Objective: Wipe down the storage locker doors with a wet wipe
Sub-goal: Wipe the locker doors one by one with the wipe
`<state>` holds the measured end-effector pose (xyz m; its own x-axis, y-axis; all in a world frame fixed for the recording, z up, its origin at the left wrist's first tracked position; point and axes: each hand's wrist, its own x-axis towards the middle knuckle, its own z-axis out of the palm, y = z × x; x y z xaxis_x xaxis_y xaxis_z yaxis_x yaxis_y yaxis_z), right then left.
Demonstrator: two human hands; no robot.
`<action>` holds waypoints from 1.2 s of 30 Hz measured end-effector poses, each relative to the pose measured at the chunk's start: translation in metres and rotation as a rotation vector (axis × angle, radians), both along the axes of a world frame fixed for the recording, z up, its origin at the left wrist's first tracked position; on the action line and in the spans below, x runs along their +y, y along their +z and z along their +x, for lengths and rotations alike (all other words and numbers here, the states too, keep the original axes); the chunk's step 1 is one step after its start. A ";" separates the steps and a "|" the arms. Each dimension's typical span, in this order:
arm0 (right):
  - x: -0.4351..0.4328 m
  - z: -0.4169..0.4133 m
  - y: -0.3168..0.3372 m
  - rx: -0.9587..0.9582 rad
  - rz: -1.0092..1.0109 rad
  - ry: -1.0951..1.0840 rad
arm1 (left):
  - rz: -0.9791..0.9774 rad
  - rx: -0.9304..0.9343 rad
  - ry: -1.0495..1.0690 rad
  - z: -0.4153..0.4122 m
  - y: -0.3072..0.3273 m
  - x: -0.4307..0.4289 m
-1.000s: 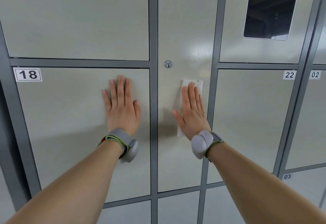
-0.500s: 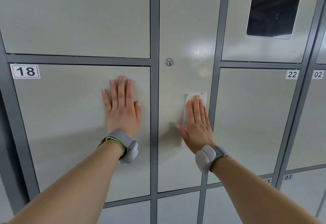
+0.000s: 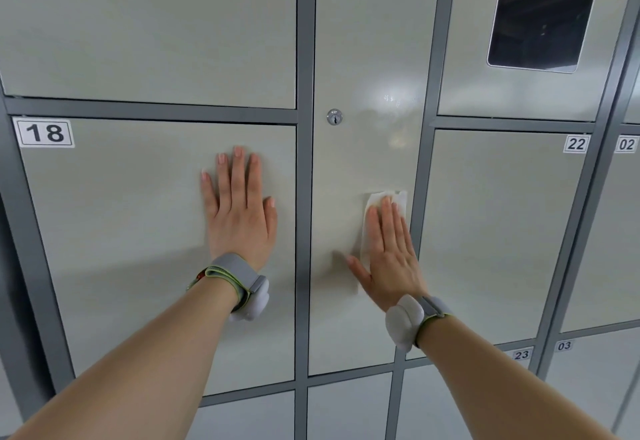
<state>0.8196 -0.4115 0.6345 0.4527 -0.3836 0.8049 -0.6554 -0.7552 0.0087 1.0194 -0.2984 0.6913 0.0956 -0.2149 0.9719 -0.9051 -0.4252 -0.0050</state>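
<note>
The right hand (image 3: pixel 388 256) lies flat with its fingers straight and close together. It presses the wet wipe (image 3: pixel 376 201) against the narrow middle door (image 3: pixel 346 169). No finger curls round the wipe, so only the pressure of palm and fingers pins it. A strip of the wipe shows above the fingertips and along the thumb side; the rest is hidden under the hand.

Because friction alone holds the wipe, the stroke probably goes best with even pressure through the whole palm. That way the sheet travels with the hand and does not bunch or slip out. Just beside the little finger runs a grey post (image 3: pixel 420 197). Strokes should run right up to that edge, then overlap back towards the thumb side, where a bare strip of door looks unwiped. Above the fingertips a damp sheen (image 3: pixel 391 97) catches the light, so the upper part seems done. The duller area below the wrist likely remains. The lock (image 3: pixel 334 116), up and to the thumb side, needs working around and not across.

Across the other post, the left hand (image 3: pixel 239 211) is spread flat and empty on door 18 (image 3: pixel 121 232). It seems to be bracing the body, which should help steady the wiping pressure.
</note>
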 end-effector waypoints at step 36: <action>0.012 0.001 0.015 -0.125 0.228 -0.023 | 0.003 -0.028 -0.069 0.004 -0.003 0.002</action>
